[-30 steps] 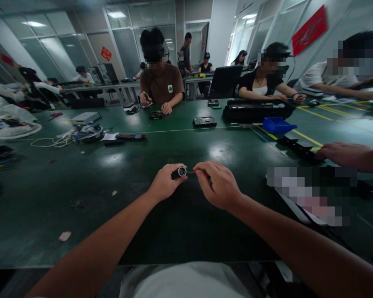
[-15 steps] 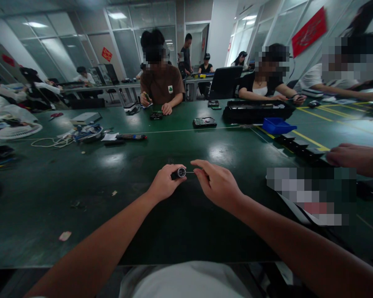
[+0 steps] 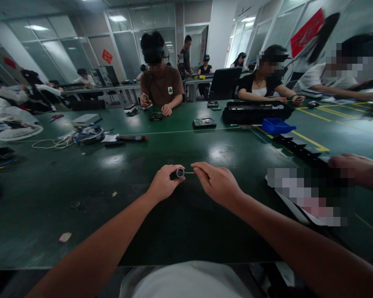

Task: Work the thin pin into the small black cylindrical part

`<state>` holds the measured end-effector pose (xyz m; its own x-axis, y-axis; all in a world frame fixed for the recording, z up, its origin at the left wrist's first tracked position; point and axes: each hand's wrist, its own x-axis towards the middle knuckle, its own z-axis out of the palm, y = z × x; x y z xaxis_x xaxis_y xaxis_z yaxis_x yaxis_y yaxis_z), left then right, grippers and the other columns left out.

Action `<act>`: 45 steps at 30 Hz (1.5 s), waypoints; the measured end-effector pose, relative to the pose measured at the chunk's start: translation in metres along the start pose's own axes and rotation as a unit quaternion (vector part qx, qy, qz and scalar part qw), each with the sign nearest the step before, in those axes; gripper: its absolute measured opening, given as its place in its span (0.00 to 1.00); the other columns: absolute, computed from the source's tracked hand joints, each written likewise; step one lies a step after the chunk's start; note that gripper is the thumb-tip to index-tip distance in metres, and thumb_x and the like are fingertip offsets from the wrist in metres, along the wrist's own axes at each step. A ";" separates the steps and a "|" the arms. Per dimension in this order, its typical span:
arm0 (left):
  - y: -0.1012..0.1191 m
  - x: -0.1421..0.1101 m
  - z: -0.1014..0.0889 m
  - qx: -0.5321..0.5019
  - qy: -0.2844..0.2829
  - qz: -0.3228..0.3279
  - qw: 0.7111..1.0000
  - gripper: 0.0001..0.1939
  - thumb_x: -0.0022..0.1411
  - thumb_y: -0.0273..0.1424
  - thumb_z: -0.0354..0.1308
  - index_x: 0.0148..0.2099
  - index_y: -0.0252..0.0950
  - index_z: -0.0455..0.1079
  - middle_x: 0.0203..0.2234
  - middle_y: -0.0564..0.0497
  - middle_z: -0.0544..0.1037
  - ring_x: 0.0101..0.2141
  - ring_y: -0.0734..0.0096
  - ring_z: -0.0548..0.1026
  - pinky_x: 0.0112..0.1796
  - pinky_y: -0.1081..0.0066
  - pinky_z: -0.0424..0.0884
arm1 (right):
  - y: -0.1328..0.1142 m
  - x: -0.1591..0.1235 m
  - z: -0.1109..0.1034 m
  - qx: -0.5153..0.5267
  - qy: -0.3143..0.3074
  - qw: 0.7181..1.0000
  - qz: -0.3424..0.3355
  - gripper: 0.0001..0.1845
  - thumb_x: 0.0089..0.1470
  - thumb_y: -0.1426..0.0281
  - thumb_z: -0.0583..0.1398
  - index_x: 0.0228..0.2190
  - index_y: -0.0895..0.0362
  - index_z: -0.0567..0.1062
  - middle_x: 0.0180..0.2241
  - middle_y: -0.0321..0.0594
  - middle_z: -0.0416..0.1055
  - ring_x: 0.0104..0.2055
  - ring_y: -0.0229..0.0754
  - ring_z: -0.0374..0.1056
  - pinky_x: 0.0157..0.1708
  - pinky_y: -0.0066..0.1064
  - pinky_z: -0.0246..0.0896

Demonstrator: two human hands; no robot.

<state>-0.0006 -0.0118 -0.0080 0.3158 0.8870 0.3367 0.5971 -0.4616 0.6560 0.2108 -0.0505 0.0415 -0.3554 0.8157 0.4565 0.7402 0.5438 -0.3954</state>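
Note:
My left hand (image 3: 164,181) is closed around a short dark cylinder with a silvery ringed end (image 3: 180,172), which faces the camera. A thin light rod (image 3: 189,172) runs sideways from beside that end to the fingertips of my right hand (image 3: 219,182). The thumb and fingers of my right hand pinch the rod's other end, and whatever more of it lies behind them is hidden. Both hands are held over the near middle of the green table (image 3: 161,231).
Farther back lie a screwdriver-like tool (image 3: 132,138), a circuit-board unit (image 3: 204,123), a long black housing (image 3: 255,111) and a blue bin (image 3: 278,126). A dark toothed strip (image 3: 298,148) and another person's hand (image 3: 357,167) are on the right. Coiled cables (image 3: 87,134) lie on the left.
The cylinder and my left hand have shifted very slightly left, and a little more of the rod shows. At the right, the other person's hand has moved slightly down.

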 end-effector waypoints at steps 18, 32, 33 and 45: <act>0.002 0.000 0.002 -0.003 0.002 -0.007 1.000 0.16 0.59 0.31 0.66 0.50 0.44 0.75 0.41 0.52 0.79 0.44 0.63 0.74 0.48 0.62 0.68 | 0.002 -0.002 0.005 0.113 0.084 0.990 -0.017 0.11 0.62 0.70 0.54 0.47 0.57 0.67 0.29 0.39 0.72 0.30 0.42 0.69 0.32 0.34 0.62; 0.006 0.004 -0.003 0.026 -0.006 0.022 0.999 0.17 0.60 0.28 0.64 0.52 0.42 0.73 0.43 0.51 0.79 0.45 0.63 0.73 0.49 0.61 0.68 | 0.040 0.019 0.025 0.525 0.139 0.798 0.260 0.17 0.51 0.55 0.64 0.31 0.55 0.72 0.28 0.36 0.70 0.30 0.38 0.68 0.32 0.33 0.69; 0.006 0.004 -0.003 0.027 -0.008 0.018 0.999 0.17 0.60 0.28 0.64 0.52 0.42 0.73 0.43 0.51 0.79 0.45 0.63 0.73 0.49 0.61 0.68 | 0.040 0.018 0.025 0.506 0.144 0.814 0.247 0.16 0.52 0.55 0.64 0.31 0.55 0.72 0.29 0.36 0.70 0.30 0.38 0.68 0.33 0.34 0.69; 0.012 0.002 -0.002 0.016 -0.015 -0.015 1.000 0.17 0.60 0.32 0.65 0.53 0.43 0.74 0.46 0.50 0.79 0.48 0.59 0.73 0.51 0.59 0.68 | 0.027 0.011 0.018 0.357 0.124 0.916 0.136 0.11 0.61 0.61 0.58 0.36 0.56 0.72 0.31 0.40 0.76 0.33 0.41 0.74 0.36 0.37 0.70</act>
<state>0.0056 -0.0153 0.0022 0.3191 0.8998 0.2975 0.6299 -0.4359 0.6429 0.2169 -0.0236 0.0216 -0.0067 0.9179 0.3967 0.1894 0.3907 -0.9009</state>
